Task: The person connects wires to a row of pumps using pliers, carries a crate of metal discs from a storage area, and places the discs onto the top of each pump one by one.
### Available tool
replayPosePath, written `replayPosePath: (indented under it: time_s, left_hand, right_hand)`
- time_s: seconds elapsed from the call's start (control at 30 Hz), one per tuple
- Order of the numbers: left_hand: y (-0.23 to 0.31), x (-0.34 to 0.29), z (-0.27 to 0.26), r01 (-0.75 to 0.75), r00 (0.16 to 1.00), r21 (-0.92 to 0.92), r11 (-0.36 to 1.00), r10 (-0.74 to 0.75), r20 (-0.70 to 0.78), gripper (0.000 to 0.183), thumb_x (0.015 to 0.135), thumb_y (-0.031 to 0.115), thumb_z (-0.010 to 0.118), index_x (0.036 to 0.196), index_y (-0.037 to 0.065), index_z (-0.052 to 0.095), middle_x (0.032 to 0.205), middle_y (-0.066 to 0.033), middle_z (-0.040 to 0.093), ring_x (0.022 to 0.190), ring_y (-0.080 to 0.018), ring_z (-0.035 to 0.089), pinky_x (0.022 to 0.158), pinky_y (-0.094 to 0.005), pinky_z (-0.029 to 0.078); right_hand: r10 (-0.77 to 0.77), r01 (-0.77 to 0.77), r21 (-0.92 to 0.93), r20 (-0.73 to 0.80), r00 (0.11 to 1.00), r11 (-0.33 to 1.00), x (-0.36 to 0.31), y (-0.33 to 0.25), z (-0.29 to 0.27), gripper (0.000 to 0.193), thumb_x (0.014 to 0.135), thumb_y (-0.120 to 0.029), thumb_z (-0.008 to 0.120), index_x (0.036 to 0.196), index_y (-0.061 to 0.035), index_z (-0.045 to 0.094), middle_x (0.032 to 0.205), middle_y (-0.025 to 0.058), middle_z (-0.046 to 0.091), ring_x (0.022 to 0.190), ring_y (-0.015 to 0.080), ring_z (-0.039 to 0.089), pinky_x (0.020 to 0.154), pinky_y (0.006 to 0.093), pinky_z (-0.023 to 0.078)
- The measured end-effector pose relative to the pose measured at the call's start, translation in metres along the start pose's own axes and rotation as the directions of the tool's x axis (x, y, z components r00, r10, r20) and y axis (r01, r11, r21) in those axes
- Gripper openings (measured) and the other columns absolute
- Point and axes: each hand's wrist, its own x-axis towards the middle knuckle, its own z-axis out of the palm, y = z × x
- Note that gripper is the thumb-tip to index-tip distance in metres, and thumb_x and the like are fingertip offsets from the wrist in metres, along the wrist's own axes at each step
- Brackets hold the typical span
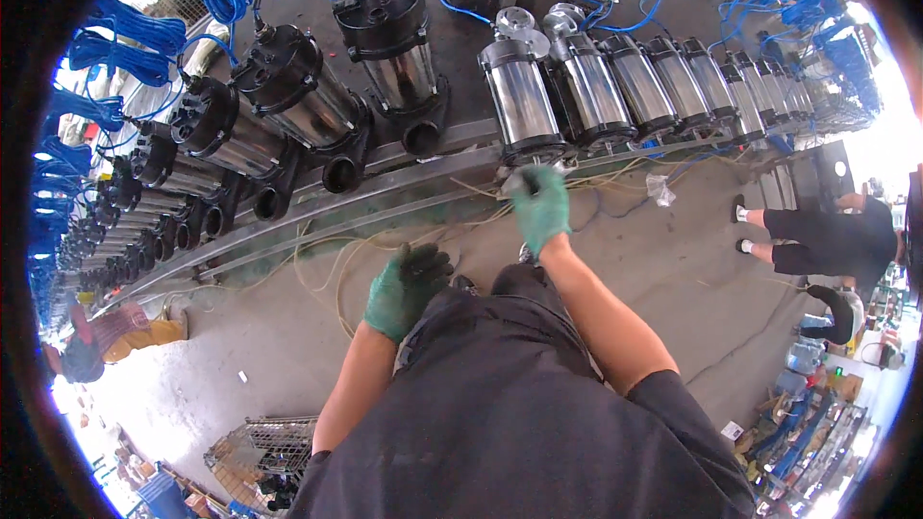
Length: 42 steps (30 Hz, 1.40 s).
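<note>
Your shirt (519, 413) fills head view's bottom. L hand (411, 290) half open, looks empty. R hand (541, 207) curled by near end of pump (520, 96) on bench (466, 67); can't tell if it's gripping. Prob. end-fitting step; next move calls for steady R fingers.

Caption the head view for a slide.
Right hand close to a shiny cylinder, left hand away from it, both in green gloves.
</note>
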Motion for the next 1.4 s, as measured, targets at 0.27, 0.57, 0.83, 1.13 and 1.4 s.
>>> replayPosePath:
  time_s: [0.27, 0.57, 0.83, 1.13, 1.4]
  left_hand:
    - [-0.029, 0.05, -0.001, 0.208, 0.933, -0.282, 0.937, -0.104, 0.344, 0.035, 0.106, 0.034, 0.05, 0.126, 0.008, 0.064, 0.123, -0.0097, 0.069, 0.114, -0.0264, 0.063, 0.1, -0.041, 0.05]
    - [-0.038, 0.06, 0.039, 0.198, 0.956, -0.178, 0.964, -0.15, 0.251, 0.032, 0.105, 0.036, 0.052, 0.114, 0.01, 0.067, 0.111, -0.0066, 0.07, 0.102, -0.0222, 0.065, 0.09, -0.035, 0.052]
    - [-0.034, 0.05, 0.066, 0.079, 0.977, -0.136, 0.988, -0.049, 0.207, 0.036, 0.104, 0.036, 0.052, 0.116, 0.007, 0.069, 0.11, -0.0097, 0.072, 0.103, -0.0259, 0.067, 0.092, -0.0378, 0.052]
    - [-0.042, 0.057, 0.019, -0.163, 0.986, -0.139, 0.977, 0.165, 0.002, 0.037, 0.102, 0.029, 0.053, 0.121, -0.001, 0.064, 0.124, -0.0186, 0.066, 0.119, -0.0346, 0.06, 0.108, -0.0487, 0.048]
    - [-0.041, 0.039, 0.045, -0.198, 0.833, 0.961, -0.195, 0.484, 0.269, 0.035, 0.099, 0.026, 0.061, 0.121, 0.0, 0.065, 0.117, -0.015, 0.07, 0.109, -0.0295, 0.065, 0.1, -0.039, 0.05]
  right_hand:
    - [0.005, 0.611, -0.567, 0.736, 0.677, 0.552, -0.06, -0.117, 0.008, 0.018, 0.091, -0.017, 0.062, 0.101, -0.0077, 0.073, 0.113, 0.0141, 0.068, 0.107, 0.033, 0.064, 0.091, 0.0421, 0.053]
    - [-0.014, 0.564, -0.58, 0.69, 0.724, 0.587, -0.056, -0.107, -0.02, 0.015, 0.088, -0.013, 0.062, 0.1, -0.0088, 0.07, 0.107, 0.0141, 0.069, 0.101, 0.032, 0.067, 0.088, 0.0421, 0.054]
    - [-0.13, 0.164, -0.014, 0.551, 0.824, 0.986, -0.032, -0.087, -0.064, 0.019, 0.088, -0.009, 0.071, 0.106, -0.0065, 0.068, 0.1, 0.0128, 0.072, 0.087, 0.0241, 0.071, 0.077, 0.0361, 0.057]
    - [0.382, -0.5, 0.631, 0.326, 0.865, 0.594, 0.033, 0.019, -0.166, 0.02, 0.091, -0.002, 0.067, 0.111, -0.0029, 0.067, 0.105, 0.0078, 0.071, 0.092, 0.0199, 0.068, 0.083, 0.0331, 0.058]
    - [0.431, -0.44, 0.593, 0.167, 0.887, 0.675, 0.048, 0.055, -0.213, 0.024, 0.094, -0.009, 0.067, 0.118, -0.0044, 0.067, 0.103, 0.0076, 0.072, 0.087, 0.0177, 0.067, 0.078, 0.0322, 0.057]
